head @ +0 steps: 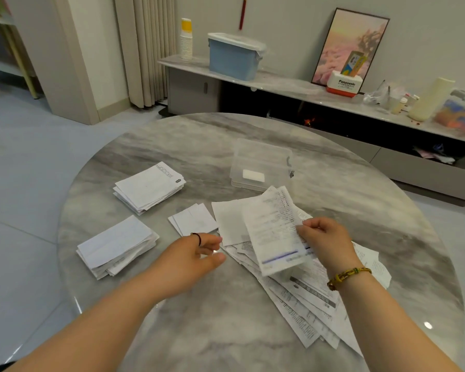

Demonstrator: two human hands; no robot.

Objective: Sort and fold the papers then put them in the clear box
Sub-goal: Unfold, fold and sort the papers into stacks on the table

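Right hand (325,242): thumb and fingers pinch the right edge of a printed sheet (274,232), held raised and tilted above the loose pile (306,299) of unfolded papers on the right half of the table (226,331).

Left hand (191,253): fingers loosely curled, holding nothing, just left of the loose pile.

Clear box (261,159): stands toward the far edge, just beyond the loose pile. A white rectangle (253,175) shows through its wall.

Near the left edge lie a far stack (149,186) and a near stack (117,247) of folded papers. Small folded papers (192,218) lie between these and the loose pile.
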